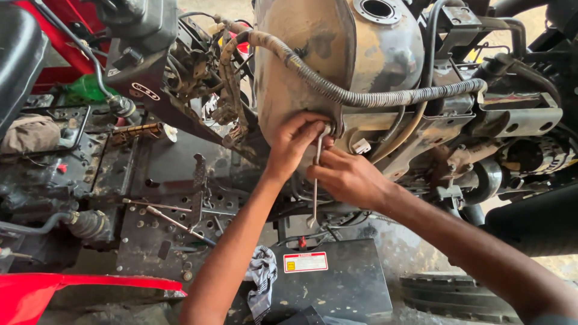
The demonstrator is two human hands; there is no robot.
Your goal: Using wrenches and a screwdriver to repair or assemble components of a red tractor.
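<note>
1. One big, mud-stained metal tank [313, 54] fills the top middle of the view and serves as the landmark; a round filler opening [379, 8] sits on its top.
2. Below the tank lies a dark flat battery [337, 283] with a red-and-white label; a checked rag [263, 280] hangs just left of it.
3. Across the tank's front runs a grey corrugated hose [373, 96], curving from the upper left to the right.
4. Left of the tank and lower, a perforated dark footplate [162, 229] carries a long thin screwdriver [177, 224].
5. At the tank's lower edge, the left hand [295, 144] curls its fingers tightly around the top end of a slim wrench [315, 180], right at a fitting on the tank.
6. Just under that edge, the right hand [349, 177] pinches the wrench's shank, fingers closed on it.
7. Hanging nearly upright from the tank's bottom edge, the wrench points its free ring end down toward the battery.
</note>
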